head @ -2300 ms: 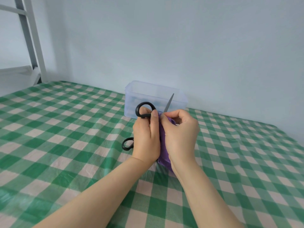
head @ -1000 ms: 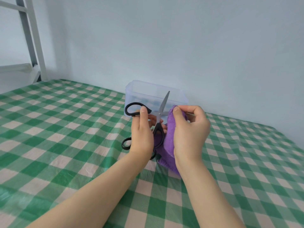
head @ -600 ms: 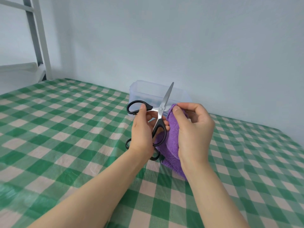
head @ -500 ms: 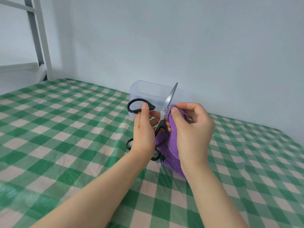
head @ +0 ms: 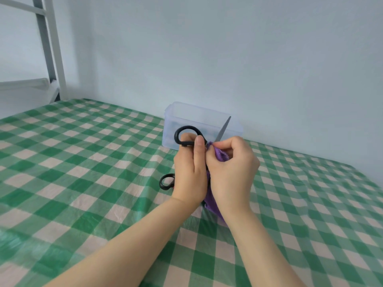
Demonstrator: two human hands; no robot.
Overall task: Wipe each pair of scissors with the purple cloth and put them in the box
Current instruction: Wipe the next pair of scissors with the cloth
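Note:
My left hand (head: 189, 172) grips black-handled scissors (head: 186, 136) by the handle, one loop above my thumb and the steel blade tip pointing up and right. My right hand (head: 233, 172) pinches the purple cloth (head: 220, 155) around the blade close to the pivot; more cloth hangs below between my hands. A second pair of black scissors (head: 166, 181) lies on the table behind my left hand, with only one handle loop showing. The clear plastic box (head: 187, 119) stands just beyond my hands near the wall.
The table wears a green and cream checked cover (head: 83, 172). A pale wall runs close behind the box. A white metal frame (head: 55, 48) stands at the far left corner.
My right hand has slid the cloth down the blade toward the pivot and closed against my left hand. The scissors have lowered slightly, and less of the blade shows.

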